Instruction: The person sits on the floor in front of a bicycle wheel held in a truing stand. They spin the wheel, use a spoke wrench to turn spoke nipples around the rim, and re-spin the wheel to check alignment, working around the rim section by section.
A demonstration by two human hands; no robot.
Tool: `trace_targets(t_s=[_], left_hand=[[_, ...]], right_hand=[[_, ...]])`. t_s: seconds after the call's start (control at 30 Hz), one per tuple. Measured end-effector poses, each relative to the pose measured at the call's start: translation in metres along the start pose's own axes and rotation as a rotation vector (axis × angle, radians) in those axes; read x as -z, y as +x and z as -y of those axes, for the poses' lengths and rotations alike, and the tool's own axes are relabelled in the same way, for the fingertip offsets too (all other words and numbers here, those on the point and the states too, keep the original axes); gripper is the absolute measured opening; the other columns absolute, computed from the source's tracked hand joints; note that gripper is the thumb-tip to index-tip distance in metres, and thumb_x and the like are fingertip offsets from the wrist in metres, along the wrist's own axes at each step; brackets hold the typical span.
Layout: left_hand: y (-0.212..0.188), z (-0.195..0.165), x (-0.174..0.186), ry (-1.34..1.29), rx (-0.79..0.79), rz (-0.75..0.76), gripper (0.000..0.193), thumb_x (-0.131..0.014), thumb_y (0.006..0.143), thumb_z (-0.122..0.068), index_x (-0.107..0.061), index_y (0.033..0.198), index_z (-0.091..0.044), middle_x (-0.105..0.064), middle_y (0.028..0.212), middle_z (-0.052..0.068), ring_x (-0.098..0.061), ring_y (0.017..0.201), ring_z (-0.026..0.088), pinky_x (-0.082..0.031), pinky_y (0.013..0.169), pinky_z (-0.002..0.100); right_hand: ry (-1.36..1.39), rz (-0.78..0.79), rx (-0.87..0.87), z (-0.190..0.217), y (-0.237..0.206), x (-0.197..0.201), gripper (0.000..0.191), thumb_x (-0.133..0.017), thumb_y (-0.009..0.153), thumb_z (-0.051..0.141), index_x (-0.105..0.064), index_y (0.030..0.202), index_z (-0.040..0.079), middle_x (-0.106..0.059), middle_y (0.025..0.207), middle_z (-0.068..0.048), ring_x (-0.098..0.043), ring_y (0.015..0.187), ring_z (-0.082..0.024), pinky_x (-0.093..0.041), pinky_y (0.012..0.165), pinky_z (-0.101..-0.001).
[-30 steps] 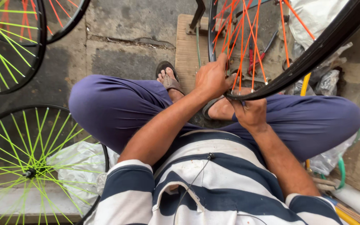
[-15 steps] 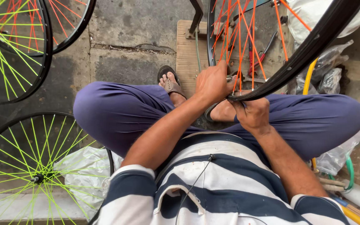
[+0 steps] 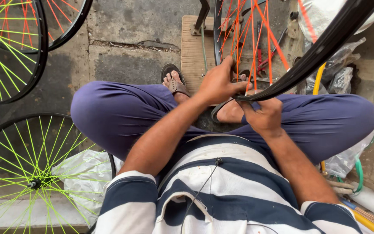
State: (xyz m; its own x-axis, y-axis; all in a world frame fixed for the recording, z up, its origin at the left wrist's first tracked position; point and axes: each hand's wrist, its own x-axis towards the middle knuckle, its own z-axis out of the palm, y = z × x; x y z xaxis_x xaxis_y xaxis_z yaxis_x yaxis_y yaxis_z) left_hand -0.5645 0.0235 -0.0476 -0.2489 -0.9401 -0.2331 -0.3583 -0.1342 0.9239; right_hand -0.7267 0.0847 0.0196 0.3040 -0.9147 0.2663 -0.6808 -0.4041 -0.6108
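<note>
A black bicycle wheel rim (image 3: 321, 52) with orange spokes (image 3: 254, 39) stands upright between my knees, its lowest part at my lap. My left hand (image 3: 218, 83) reaches in among the spokes at the bottom of the rim, fingers pinched on a spoke near the rim. Just below the rim, my right hand (image 3: 262, 113) is closed around its lower edge. I sit cross-legged in purple trousers (image 3: 117, 115) and a striped shirt. What my left fingertips hold is too small to tell apart from the spoke.
Two finished wheels with lime-green spokes lie at the left (image 3: 35, 173) (image 3: 5, 52), another with orange spokes (image 3: 66, 17) at the top left. A wooden board (image 3: 194, 52) with tools lies ahead. Plastic bags (image 3: 343, 73) and hoses (image 3: 360, 173) crowd the right side.
Both hands have stayed at the bottom of the rim, with the left fingers shifting slightly among the spokes. The view has tilted a little.
</note>
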Motion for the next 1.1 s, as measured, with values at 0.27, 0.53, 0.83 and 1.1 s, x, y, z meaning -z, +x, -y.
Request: trace_targets(t_s=[0.27,0.53,0.83,1.1], left_hand=[[-0.015,-0.021,0.039,-0.651,-0.1,0.392,0.046,-0.079,0.091,-0.034,-0.064,0.124,-0.005,-0.072,0.095,0.006,-0.066,0.077,0.015,-0.053,0.07,0.03],[-0.015,-0.004,0.022,-1.045,-0.136,0.509,0.035,-0.076,0.099,-0.02,-0.064,0.125,0.001,-0.075,0.108,0.009,-0.067,0.088,0.008,-0.052,0.073,0.026],[0.002,0.034,0.018,-0.766,-0.04,-0.019,0.043,-0.076,0.094,-0.018,-0.064,0.128,0.004,-0.075,0.106,0.011,-0.072,0.096,0.016,-0.061,0.087,0.033],[0.004,0.056,-0.004,-0.856,-0.168,0.326,0.048,-0.073,0.094,-0.01,-0.059,0.138,0.006,-0.074,0.126,0.014,-0.07,0.118,0.02,-0.056,0.104,0.036]], right_hand=[[-0.019,-0.076,0.027,0.017,-0.004,0.021,0.02,-0.08,0.094,0.005,-0.07,0.112,0.002,-0.073,0.101,-0.015,-0.074,0.09,-0.031,-0.057,0.08,-0.0379],[-0.075,-0.065,-0.011,0.024,0.0,0.028,0.02,-0.083,0.094,0.008,-0.072,0.109,0.003,-0.073,0.097,-0.013,-0.073,0.085,-0.029,-0.056,0.077,-0.0379],[-0.064,-0.049,0.008,0.016,-0.006,0.018,0.017,-0.081,0.096,0.01,-0.073,0.11,0.006,-0.074,0.103,-0.014,-0.073,0.09,-0.03,-0.057,0.082,-0.0379],[-0.024,-0.031,-0.015,0.026,-0.004,0.027,0.017,-0.082,0.097,0.007,-0.072,0.11,0.003,-0.075,0.104,-0.011,-0.074,0.087,-0.023,-0.057,0.08,-0.0318]])
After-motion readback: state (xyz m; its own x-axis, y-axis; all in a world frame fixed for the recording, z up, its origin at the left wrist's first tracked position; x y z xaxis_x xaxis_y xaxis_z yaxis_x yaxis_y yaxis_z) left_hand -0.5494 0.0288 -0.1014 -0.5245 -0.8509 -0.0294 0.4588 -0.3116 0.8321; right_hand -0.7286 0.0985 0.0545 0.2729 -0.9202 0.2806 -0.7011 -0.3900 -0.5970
